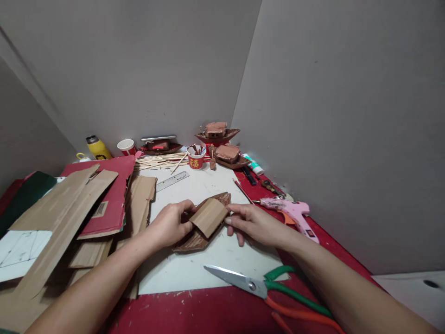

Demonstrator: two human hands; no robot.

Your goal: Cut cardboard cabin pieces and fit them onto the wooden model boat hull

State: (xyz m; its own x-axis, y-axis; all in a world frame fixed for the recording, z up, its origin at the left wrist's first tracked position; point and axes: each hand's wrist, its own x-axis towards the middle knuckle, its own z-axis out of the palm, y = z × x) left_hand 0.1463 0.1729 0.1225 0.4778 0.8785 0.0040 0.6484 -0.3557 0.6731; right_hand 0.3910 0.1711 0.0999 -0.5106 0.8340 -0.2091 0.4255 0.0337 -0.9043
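A small brown model boat (194, 243) lies at a slant on the white board (167, 276). Over its middle sits a curved piece of tan cardboard (209, 217), like a roof. My left hand (174, 220) pinches the left edge of that cardboard, its fingertips partly hidden behind it. At the right edge, the thumb and index finger of my right hand (248, 222) press on the cardboard, while the other fingers hang loosely below. Whether the cardboard is fixed to the hull cannot be seen.
Scissors (243, 280) with green and orange handles lie in front. A pink glue gun (290, 211) is on the right. Cardboard sheets (69, 195) pile up at left. Behind are a ruler (173, 181), thin sticks (156, 162), a red-and-white cup (196, 160) and several finished-looking boats (229, 155).
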